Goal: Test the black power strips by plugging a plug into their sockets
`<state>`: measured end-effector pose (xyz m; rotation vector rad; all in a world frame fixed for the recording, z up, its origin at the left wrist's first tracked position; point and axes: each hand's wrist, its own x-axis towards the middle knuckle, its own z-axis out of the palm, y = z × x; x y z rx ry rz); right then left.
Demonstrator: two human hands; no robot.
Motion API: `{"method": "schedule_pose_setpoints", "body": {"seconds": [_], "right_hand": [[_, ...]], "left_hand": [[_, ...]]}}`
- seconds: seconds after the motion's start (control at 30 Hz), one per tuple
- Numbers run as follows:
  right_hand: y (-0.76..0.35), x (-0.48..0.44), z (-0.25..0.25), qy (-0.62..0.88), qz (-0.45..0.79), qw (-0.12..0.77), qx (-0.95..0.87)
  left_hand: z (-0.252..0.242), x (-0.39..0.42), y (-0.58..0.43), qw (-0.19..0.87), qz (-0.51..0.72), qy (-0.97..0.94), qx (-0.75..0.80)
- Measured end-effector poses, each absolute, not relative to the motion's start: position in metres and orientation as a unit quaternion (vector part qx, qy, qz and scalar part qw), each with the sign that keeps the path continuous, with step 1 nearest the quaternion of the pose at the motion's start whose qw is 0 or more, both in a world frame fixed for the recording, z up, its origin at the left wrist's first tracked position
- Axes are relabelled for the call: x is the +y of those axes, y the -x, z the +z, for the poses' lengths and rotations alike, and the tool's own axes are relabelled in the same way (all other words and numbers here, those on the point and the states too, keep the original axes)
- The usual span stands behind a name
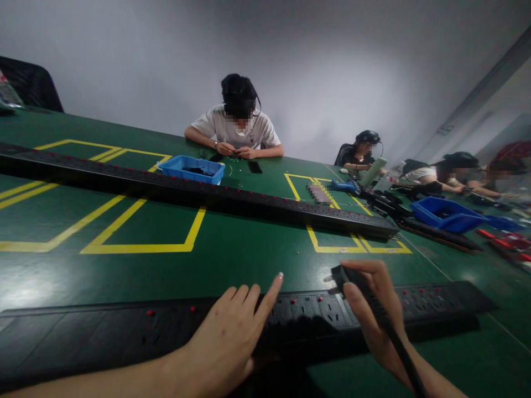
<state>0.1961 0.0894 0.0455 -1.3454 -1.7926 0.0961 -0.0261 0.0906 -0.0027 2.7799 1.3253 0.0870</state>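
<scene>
A long black power strip [307, 331] with red switches and rows of sockets lies across the near side of the green table. My left hand [226, 337] rests over its middle, index finger stretched out past the strip's far edge, the other fingers slightly bent. Its thumb is mostly hidden below the palm. In my right hand [377, 309] a black plug [344, 278] is pinched between thumb and fingers, its metal prongs pointing left above the sockets. The plug's thick black cable [398, 342] runs down past my wrist.
A second long power strip [199, 190] crosses the table farther back. Behind it are a blue bin [193, 167] and a seated person [240, 124] with small parts. At right sit more people, another blue bin [446, 213] and dark strips.
</scene>
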Motion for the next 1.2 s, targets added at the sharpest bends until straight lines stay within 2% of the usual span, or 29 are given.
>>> {"method": "schedule_pose_setpoints", "body": {"seconds": [0.1,0.4,0.57,0.77,0.97,1.2], "right_hand": [[-0.179,0.085,0.044,0.528,0.078,0.324,-0.781],[-0.134,0.1,0.042,0.485,0.101,0.096,-0.864],[-0.133,0.115,0.061,0.446,0.102,0.025,-0.889],[-0.129,0.088,0.029,0.422,-0.051,0.03,-0.904],[-0.137,0.086,-0.006,0.401,-0.063,0.144,-0.903],[-0.152,0.088,0.0,0.435,-0.077,0.168,-0.881]], "left_hand": [[-0.001,0.091,0.036,0.037,0.023,-0.888,0.457],[-0.002,0.082,0.075,0.054,0.039,-0.874,0.481],[-0.006,0.085,0.073,0.042,0.048,-0.876,0.478],[-0.011,0.084,0.071,0.023,0.043,-0.877,0.478],[-0.015,0.083,0.07,0.0,0.041,-0.876,0.481],[-0.025,0.084,0.044,-0.021,0.034,-0.885,0.464]]}}
